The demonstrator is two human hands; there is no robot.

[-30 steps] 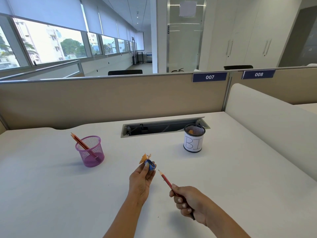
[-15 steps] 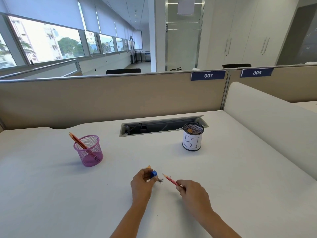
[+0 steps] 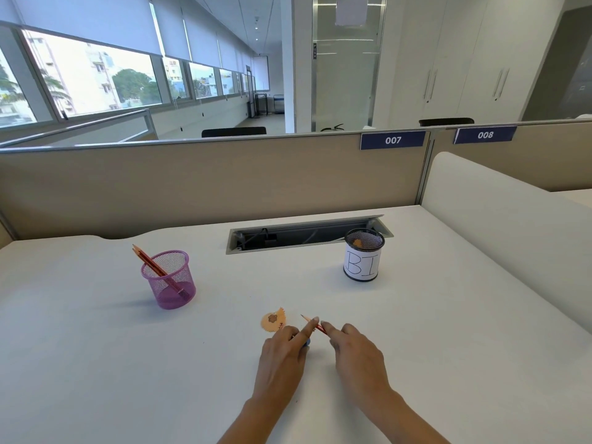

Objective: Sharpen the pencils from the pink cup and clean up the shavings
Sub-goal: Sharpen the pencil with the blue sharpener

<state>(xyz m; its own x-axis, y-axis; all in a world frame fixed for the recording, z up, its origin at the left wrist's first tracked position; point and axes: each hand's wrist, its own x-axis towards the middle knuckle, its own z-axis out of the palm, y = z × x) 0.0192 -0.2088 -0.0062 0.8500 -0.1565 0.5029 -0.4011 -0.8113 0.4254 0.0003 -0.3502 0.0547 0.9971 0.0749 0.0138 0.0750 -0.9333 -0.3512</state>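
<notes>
Fingers of the left hand (image 3: 282, 350) were curled over a blue sharpener (image 3: 307, 342), mostly hidden beneath them, while its forefinger was stretched out onto a red pencil (image 3: 320, 328). That pencil seemed to be pinched under the fingers of the right hand (image 3: 357, 350), with its tip aimed far-left. A curled orange shaving (image 3: 273, 321) was seen on the white desk (image 3: 96, 363), just left of the tip. Two more pencils (image 3: 150, 262) were leaned in the pink cup (image 3: 169, 283) at far left. A black cup (image 3: 362, 267) marked "BI" was set at far right.
</notes>
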